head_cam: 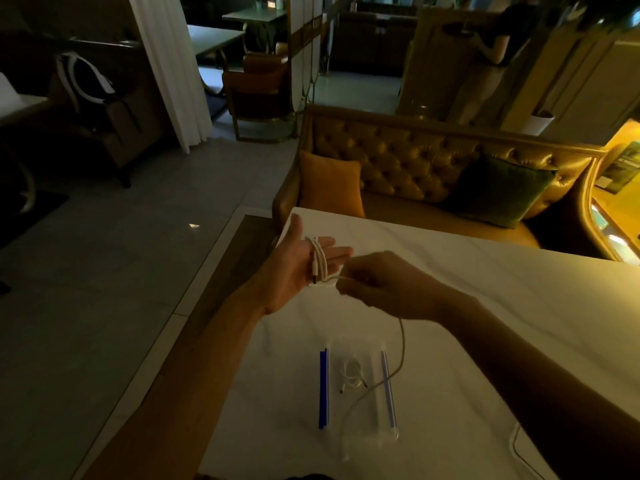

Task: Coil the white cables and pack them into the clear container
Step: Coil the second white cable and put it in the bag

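My left hand (298, 268) is held palm up above the white table's far left corner, fingers stretched out, with a white cable (320, 263) looped several times around them. My right hand (377, 282) pinches the same cable just right of the loops. The cable's loose tail hangs down from that hand and trails over the clear container (372, 420) lying on the table below. The container has a blue strip along each long side, and a coiled white cable (351, 374) lies inside it.
The white table (519, 323) spans the lower right, its left edge running next to a grey tiled floor. A tufted golden sofa (415, 168) with an orange and a green cushion stands behind it. Another cable (517, 448) lies at the table's near right. A person stands far back right.
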